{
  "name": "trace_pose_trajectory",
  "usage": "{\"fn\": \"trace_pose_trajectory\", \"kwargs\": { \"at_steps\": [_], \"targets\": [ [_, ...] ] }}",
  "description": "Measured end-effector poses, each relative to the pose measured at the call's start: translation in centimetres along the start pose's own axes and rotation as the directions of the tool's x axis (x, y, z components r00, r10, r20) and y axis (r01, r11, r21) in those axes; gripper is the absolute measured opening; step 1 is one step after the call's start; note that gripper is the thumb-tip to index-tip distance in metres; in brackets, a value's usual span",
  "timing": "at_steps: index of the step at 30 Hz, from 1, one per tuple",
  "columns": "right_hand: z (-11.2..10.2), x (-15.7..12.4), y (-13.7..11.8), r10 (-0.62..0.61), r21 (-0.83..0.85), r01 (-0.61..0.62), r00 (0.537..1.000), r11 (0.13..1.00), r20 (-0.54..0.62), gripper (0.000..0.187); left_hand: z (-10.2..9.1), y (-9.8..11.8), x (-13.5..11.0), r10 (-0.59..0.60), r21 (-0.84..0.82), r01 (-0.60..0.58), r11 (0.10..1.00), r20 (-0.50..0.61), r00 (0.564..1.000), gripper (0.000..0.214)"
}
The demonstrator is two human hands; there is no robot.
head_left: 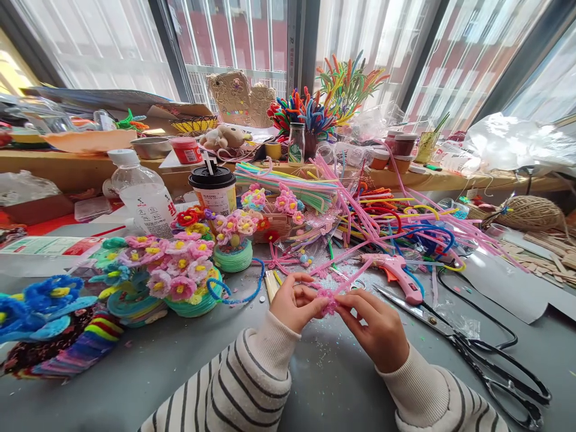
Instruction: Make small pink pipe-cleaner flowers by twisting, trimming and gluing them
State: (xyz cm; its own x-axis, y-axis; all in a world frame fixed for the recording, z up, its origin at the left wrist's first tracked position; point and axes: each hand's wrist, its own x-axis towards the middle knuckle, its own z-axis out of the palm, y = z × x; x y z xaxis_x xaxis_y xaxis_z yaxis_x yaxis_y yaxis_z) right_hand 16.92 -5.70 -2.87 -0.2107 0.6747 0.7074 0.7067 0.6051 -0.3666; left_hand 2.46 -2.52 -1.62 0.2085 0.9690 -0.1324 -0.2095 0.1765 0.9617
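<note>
Both my hands meet over the grey table (324, 384) near its front edge. My left hand (294, 306) and my right hand (375, 327) pinch a small coiled piece of pink pipe cleaner (329, 300) between their fingertips. A straight pink tail of it runs up and to the right from the coil. Both sleeves are striped cream and black. A pink glue gun (398, 273) lies just behind my right hand. Black scissors (477, 354) lie to its right.
Finished pipe-cleaner flowers in small pots (180, 276) stand at the left, with blue ones (40, 303) further left. A heap of loose coloured pipe cleaners (382, 216) fills the middle right. A lidded cup (213, 187), a plastic bottle (141, 192) and a twine ball (528, 213) stand behind.
</note>
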Motion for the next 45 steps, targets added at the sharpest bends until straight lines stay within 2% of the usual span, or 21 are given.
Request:
{"fn": "trace_pose_trajectory", "kwargs": {
  "at_steps": [5, 10, 17, 27, 33, 45],
  "targets": [
    [0.1, 0.1, -0.2, 0.002, -0.038, -0.003, 1.0, 0.999, -0.017, 0.008, 0.2, 0.1, -0.1, 0.031, 0.015, -0.031, 0.999, -0.044, 0.999, 0.042],
    [0.4, 0.3, -0.4, 0.044, -0.096, -0.037, 0.997, 0.995, 0.066, 0.008, 0.3, -0.4, -0.1, 0.085, 0.107, -0.075, 0.991, -0.086, 0.993, 0.04],
    [0.9, 0.0, -0.4, 0.029, -0.229, -0.001, 0.993, 0.974, 0.118, 0.009, 0.2, -0.9, 0.0, 0.157, 0.25, -0.125, 0.96, -0.109, 0.982, 0.039],
    [0.7, 0.0, 0.0, 0.043, -0.082, -0.032, 0.99, 0.996, 0.132, 0.012, 0.1, -1.1, 0.1, 0.17, 0.296, -0.137, 0.945, -0.087, 0.982, 0.041],
    [0.6, 0.0, -0.2, 0.101, -0.07, -0.093, 0.987, 0.993, 0.126, 0.012, -0.1, -1.3, 0.2, 0.156, 0.263, -0.132, 0.956, -0.072, 0.985, 0.042],
    [0.4, 0.1, -0.3, 0.125, -0.046, -0.119, 0.982, 0.992, 0.143, 0.014, -0.3, -1.8, 0.5, 0.153, 0.247, -0.132, 0.96, -0.068, 0.986, 0.043]
  ]
}}
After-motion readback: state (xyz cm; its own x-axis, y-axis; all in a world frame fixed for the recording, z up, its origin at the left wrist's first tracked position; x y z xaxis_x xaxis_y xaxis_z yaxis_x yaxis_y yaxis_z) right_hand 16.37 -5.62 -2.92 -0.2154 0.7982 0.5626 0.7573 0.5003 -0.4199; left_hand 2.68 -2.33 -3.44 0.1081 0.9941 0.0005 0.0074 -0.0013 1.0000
